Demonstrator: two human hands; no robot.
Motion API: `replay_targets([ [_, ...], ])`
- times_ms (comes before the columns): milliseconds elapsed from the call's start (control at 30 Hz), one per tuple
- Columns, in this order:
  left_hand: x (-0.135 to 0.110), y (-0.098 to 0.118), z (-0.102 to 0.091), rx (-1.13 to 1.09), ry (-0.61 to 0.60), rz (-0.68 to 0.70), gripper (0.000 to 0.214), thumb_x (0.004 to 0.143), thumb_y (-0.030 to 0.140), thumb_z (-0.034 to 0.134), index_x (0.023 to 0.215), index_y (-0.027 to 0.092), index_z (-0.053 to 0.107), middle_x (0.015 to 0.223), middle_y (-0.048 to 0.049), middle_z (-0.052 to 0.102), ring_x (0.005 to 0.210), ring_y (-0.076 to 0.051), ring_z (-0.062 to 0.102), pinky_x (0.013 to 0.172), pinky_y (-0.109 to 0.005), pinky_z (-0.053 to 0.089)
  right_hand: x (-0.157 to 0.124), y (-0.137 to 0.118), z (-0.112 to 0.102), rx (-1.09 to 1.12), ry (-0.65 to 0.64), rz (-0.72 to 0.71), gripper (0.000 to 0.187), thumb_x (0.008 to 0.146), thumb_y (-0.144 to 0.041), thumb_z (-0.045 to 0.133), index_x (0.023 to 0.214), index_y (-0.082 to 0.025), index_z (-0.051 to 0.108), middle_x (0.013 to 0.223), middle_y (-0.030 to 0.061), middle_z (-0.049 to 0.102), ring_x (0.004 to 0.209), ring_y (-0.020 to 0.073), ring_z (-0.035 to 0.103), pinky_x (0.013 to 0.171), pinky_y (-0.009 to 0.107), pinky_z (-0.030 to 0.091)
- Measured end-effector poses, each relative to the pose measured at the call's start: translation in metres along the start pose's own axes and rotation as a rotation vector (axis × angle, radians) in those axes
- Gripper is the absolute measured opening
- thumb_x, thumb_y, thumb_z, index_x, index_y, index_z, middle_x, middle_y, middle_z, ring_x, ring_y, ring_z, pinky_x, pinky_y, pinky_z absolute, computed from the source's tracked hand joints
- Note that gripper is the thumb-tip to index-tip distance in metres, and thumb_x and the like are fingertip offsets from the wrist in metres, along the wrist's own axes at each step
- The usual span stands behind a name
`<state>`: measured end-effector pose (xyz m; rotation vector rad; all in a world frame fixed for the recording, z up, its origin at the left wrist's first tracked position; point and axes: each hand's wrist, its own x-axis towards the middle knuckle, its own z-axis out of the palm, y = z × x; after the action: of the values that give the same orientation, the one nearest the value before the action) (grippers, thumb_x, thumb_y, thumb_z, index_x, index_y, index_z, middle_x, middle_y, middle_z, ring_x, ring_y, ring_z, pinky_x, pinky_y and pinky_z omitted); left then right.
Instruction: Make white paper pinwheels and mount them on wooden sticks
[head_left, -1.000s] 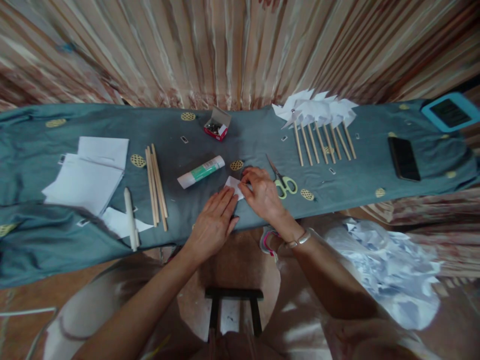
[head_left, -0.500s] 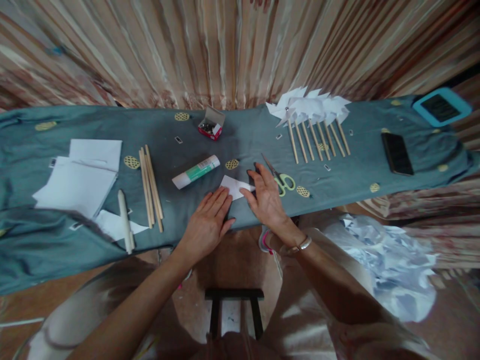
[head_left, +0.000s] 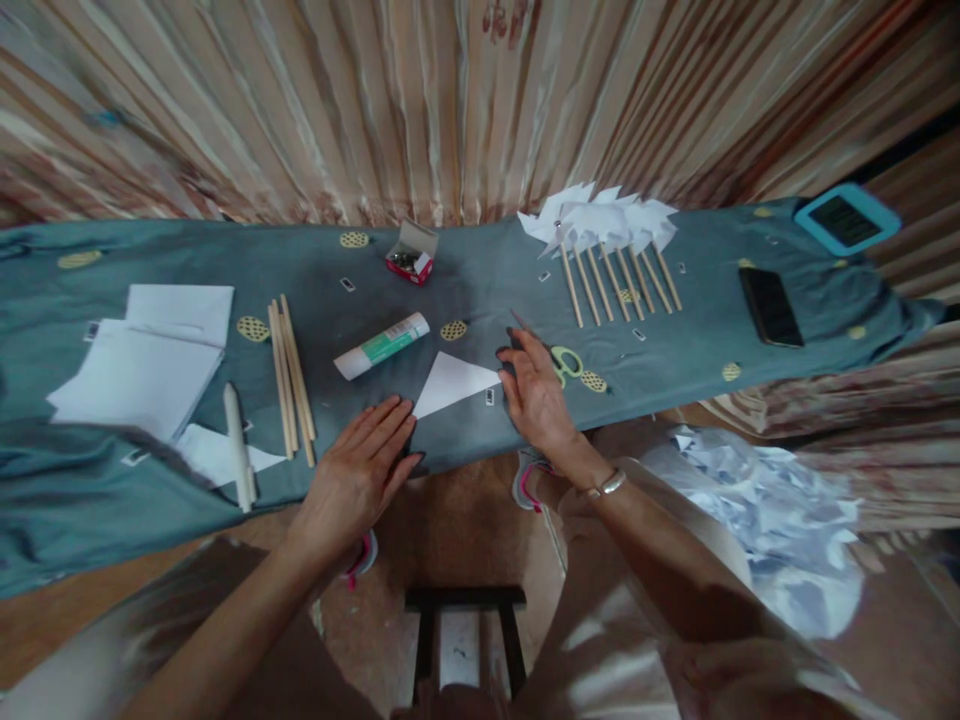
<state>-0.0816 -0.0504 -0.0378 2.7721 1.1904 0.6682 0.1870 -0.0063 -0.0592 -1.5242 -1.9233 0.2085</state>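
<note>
Paper [head_left: 455,384]: white, matte, folded into a flat, pointed shape with straight edges. It lies on the counter [head_left: 480,285], between the two hands, its narrow tip directed right. Left hand [head_left: 360,465]: palm down, fingers extended and slightly parted, gripping nothing; the fingertips are at the lower left corner of the paper. Right hand [head_left: 534,390]: fingers bent at the narrow tip; whether they grip it is not discernible. A smooth, shiny metal bracelet [head_left: 609,484] encircles the right wrist.

Scissors [head_left: 567,364] with pale green loop handles lie just beside the right hand, which partly hides them. A cylindrical glue stick [head_left: 381,346], white with a green label, lies obliquely to the upper left of the paper. Beyond it stands a small red cardboard box [head_left: 412,258], flap raised, with small metallic pieces inside.

Left section: slim round wooden sticks [head_left: 291,380] lie close together; next to them, a white pen-shaped tool [head_left: 238,447] rests across a paper offcut [head_left: 204,452]. Flat white sheets [head_left: 150,365] overlap farther left.

Right section: white paper pinwheels [head_left: 607,222] with jagged vanes overlap in a row on wooden handles. A black rectangular phone [head_left: 771,307] and a blue-framed device [head_left: 847,220] follow. Teal cloth [head_left: 675,360], wrinkled at both ends and patterned with yellow pineapples, covers the counter. Behind hangs a pleated curtain [head_left: 442,110].
</note>
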Motion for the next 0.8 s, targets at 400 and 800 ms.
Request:
replay_targets([
  [400,0.006,-0.007,0.003,-0.048,0.086,-0.069,0.027,0.097,0.029,0.056,0.119,0.016,0.064,0.127,-0.0145,0.069,0.116,-0.027,0.066,0.098,-0.043,0.057,0.004,-0.018,-0.011,0.090,-0.161,0.001,0.020,0.090,-0.032,0.064,0.104,-0.018,0.067,0.141,0.0187,0.057,0.133,0.0307,0.054,0.110,0.049,0.043],
  [800,0.037,0.010,-0.002,-0.061,0.129,-0.043,0.068,0.095,0.014,0.050,0.156,0.023,0.021,0.152,-0.0188,0.044,0.143,-0.031,0.041,0.111,-0.052,0.043,0.003,-0.045,-0.030,0.228,-0.317,0.003,0.005,0.088,-0.020,0.063,0.084,-0.020,0.066,0.081,0.0022,0.070,0.078,0.0171,0.067,0.077,0.029,0.051],
])
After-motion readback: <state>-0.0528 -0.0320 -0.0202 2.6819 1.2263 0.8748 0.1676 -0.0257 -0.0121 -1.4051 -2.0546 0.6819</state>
